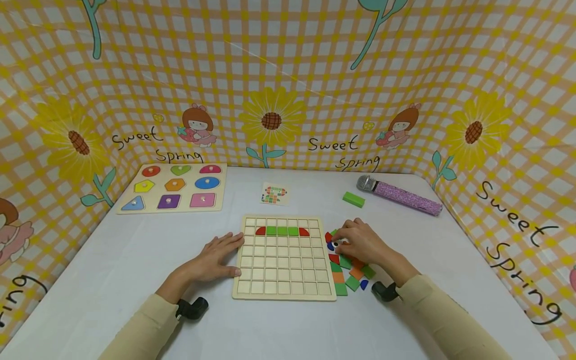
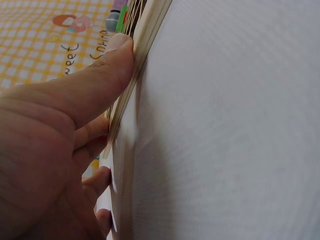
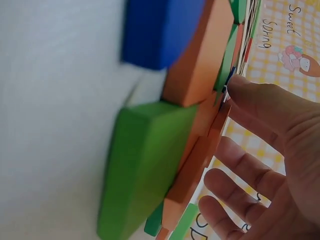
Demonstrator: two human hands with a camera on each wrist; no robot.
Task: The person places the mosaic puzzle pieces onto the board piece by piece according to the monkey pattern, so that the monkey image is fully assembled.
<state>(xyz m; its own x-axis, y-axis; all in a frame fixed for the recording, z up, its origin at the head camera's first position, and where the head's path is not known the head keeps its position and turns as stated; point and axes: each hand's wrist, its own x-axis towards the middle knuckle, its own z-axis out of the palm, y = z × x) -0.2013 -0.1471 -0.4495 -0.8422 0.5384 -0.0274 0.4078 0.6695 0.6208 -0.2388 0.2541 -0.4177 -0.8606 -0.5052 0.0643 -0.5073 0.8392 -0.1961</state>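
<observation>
From where I stand, the grid board [image 1: 282,261] lies flat at the middle of the white tabletop [image 1: 148,290]. The left hand [image 1: 212,261] rests at its left edge, fingers spread, thumb against the rim. The right hand [image 1: 362,242] is over the loose blocks [image 1: 356,272] beside the board's right edge, fingers curled, thumb and fingertip close about a small blue-and-white piece [image 1: 335,244]; I cannot tell whether the pinch is closed.

Handling: the board looks light, stiff and liable to slide on the smooth surface; steady it by the rim. The blocks appear light, hard and not fragile. Take each by opposite side faces, between thumb and fingertip; the rounded edges may slip.

Materials: the board seems to be pale wood with layered edges, squared off by a grid. In its second row from the far side sit three green squares [image 1: 282,231] between two red rounded pieces [image 1: 260,231]. The loose blocks are thick, flat-faced and matte, in green, orange, red and blue. Farther right lies a microphone [image 1: 400,196] with a mesh head and glittery purple handle.
</observation>
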